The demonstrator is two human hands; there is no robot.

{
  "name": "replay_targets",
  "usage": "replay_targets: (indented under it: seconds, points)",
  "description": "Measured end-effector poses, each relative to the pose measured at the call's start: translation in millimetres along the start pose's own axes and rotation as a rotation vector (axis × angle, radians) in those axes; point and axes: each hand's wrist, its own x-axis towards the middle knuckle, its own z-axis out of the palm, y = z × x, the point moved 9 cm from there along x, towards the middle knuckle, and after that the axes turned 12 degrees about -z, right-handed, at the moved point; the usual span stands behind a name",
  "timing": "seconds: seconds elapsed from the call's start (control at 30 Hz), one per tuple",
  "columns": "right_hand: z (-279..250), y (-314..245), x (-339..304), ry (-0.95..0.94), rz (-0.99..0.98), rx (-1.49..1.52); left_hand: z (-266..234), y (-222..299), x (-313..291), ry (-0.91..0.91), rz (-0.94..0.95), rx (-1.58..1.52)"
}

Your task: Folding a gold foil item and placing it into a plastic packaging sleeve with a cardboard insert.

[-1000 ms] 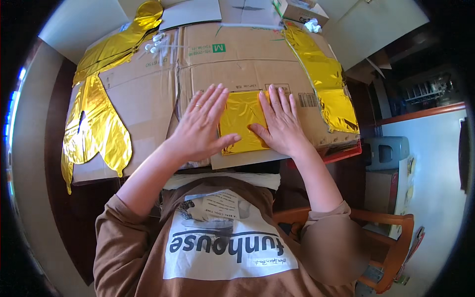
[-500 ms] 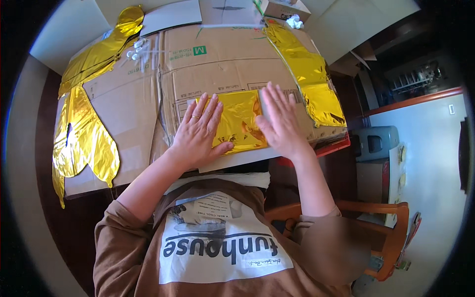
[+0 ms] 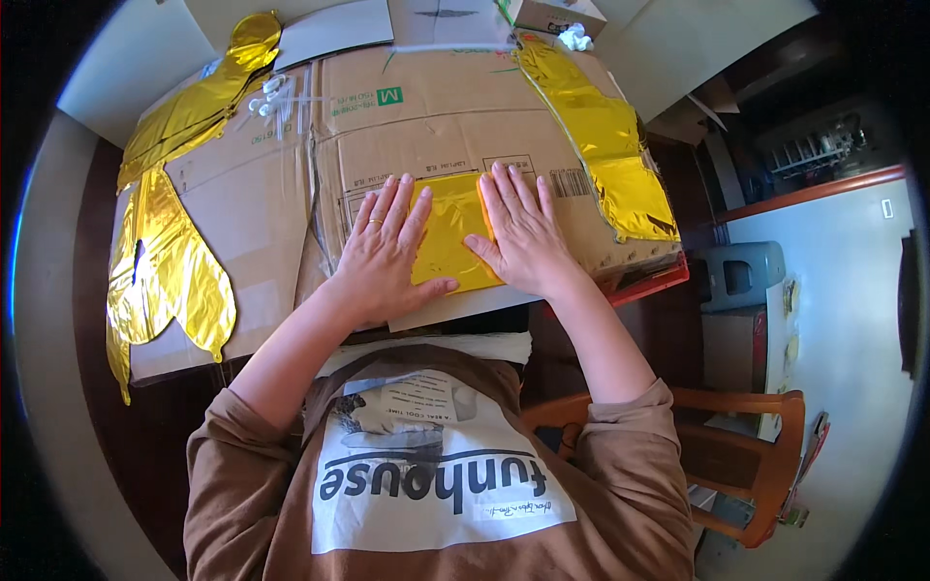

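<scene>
Centrally, both hands press a small gold foil piece (image 3: 448, 230) flat against a flattened cardboard box (image 3: 426, 136) that covers the table. Left hand (image 3: 383, 254): fully open, fingers spread, palm down on the foil's left edge, thumb across its lower margin; nothing is gripped. Right hand (image 3: 523, 232): likewise open and flat, fingers together, covering the foil's right edge. The foil looks thin, light, limp and slick, and it probably creases or tears easily; it is best lifted by pinching a free edge or corner between thumb and finger. 2 larger deflated gold foil balloons lie on the cardboard: 1 long shape (image 3: 174, 213) at the left, 1 strip (image 3: 601, 136) at the right. Containers: a small open carton (image 3: 554, 14) at the far edge holds a crumpled white object (image 3: 577, 38), not identifiable.
</scene>
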Motion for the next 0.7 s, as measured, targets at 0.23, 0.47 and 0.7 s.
replay_targets:
  seconds: [0.23, 0.47, 0.7]
  points:
    - [1.2, 3.3, 0.7, 0.006, 0.034, 0.030, 1.1, 25.5, 17.4, 0.030, -0.091, 0.027]
    - [-60.0, 36.9, -54.3, 0.654, 0.226, 0.539, 27.6, 20.1, 19.5, 0.005, -0.103, 0.139]
    - [10.7, 5.7, -137.0, 0.381, 0.834, 1.223, 22.9, 17.0, 21.2, 0.004, -0.093, 0.119]
